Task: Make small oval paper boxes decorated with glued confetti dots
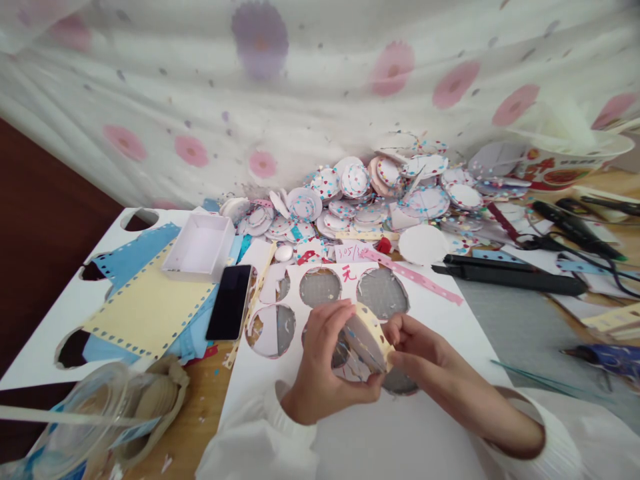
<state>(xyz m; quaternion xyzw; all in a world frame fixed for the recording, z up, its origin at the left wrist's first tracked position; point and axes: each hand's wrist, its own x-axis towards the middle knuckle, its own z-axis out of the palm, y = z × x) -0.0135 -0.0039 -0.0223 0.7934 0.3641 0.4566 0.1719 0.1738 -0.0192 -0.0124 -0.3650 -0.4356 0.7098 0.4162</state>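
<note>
Between both hands is a small round paper piece [369, 328] with a yellow, heart-dotted paper strip along its curved edge. My left hand [325, 360] grips it from the left, thumb below and fingers above. At its right edge, the thumb and fingers of my right hand [423, 350] pinch the yellow strip. The inside of the piece faces partly left and is partly hidden by my left hand. Below the hands lies a white card sheet [440, 300] with several round holes cut in it.
Many paper discs with dotted edges [355, 180] are heaped along the flowered curtain [200, 87]. To the left are a white box [200, 247], a phone [229, 302], yellow paper [150, 300] and a plastic cup [95, 413]. A black tool [510, 275] and a blue glue gun [610, 357] lie right.
</note>
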